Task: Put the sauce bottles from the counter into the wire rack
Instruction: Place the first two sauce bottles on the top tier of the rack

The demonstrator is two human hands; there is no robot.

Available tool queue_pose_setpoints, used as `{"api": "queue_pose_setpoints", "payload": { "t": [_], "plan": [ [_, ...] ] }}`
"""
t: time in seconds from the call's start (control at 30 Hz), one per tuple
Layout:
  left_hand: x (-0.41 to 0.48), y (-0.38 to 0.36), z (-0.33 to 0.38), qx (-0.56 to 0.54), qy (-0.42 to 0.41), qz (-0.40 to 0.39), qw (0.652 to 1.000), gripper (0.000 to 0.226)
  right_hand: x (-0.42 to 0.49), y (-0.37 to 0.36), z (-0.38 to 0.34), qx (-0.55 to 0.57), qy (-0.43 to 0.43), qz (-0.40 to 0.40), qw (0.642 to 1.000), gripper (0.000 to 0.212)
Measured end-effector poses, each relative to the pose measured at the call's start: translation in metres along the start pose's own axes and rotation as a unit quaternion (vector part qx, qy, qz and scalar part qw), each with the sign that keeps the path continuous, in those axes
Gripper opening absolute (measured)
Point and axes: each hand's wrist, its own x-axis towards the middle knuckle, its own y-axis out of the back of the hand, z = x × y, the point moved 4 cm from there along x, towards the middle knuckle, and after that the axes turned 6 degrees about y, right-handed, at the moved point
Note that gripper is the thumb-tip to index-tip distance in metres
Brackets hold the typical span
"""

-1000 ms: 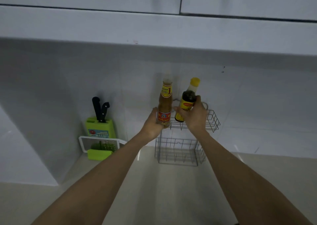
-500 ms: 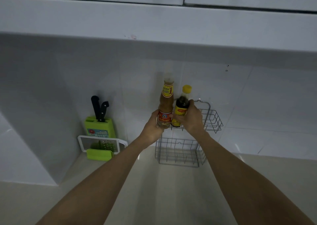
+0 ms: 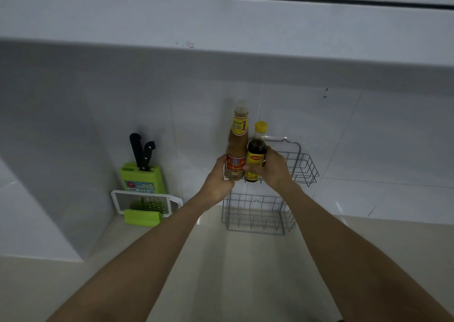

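Note:
A two-tier grey wire rack (image 3: 305,167) hangs on the tiled wall above the counter. My left hand (image 3: 217,178) grips a tall brown sauce bottle (image 3: 237,140) with a red and yellow label. My right hand (image 3: 272,172) grips a shorter dark sauce bottle (image 3: 256,150) with a yellow cap and yellow label. Both bottles stand upright side by side at the left end of the rack's upper basket, their bases hidden behind my fingers and the wires. The lower basket (image 3: 258,217) holds nothing.
A green knife block (image 3: 142,178) with two black-handled knives stands in the corner at the left. A white-framed grater with a green holder (image 3: 145,206) sits in front of it. A white cabinet underside (image 3: 221,22) overhangs the wall. The beige counter (image 3: 245,272) stretches toward me.
The dark yellow-capped bottle has come down in my right hand, level beside the brown bottle in the upper basket. The brown bottle and my left hand stayed about where they were.

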Motion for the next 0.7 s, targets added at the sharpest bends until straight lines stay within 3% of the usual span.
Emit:
{"api": "queue_pose_setpoints", "payload": {
  "t": [0.47, 0.6, 0.7],
  "plan": [
    [-0.004, 0.0, -0.008, 0.018, -0.009, 0.012, 1.0, 0.072, -0.03, 0.005, -0.001, 0.025, -0.014, 0.047, 0.998, 0.086],
    [-0.021, -0.001, -0.019, 0.014, 0.021, 0.056, 0.998, 0.067, -0.067, 0.007, -0.005, 0.036, 0.033, 0.147, 0.988, 0.062],
    [-0.046, -0.009, -0.036, 0.001, 0.067, 0.098, 0.993, 0.06, -0.11, -0.006, 0.005, 0.041, 0.029, 0.127, 0.991, 0.039]
  ]
}}
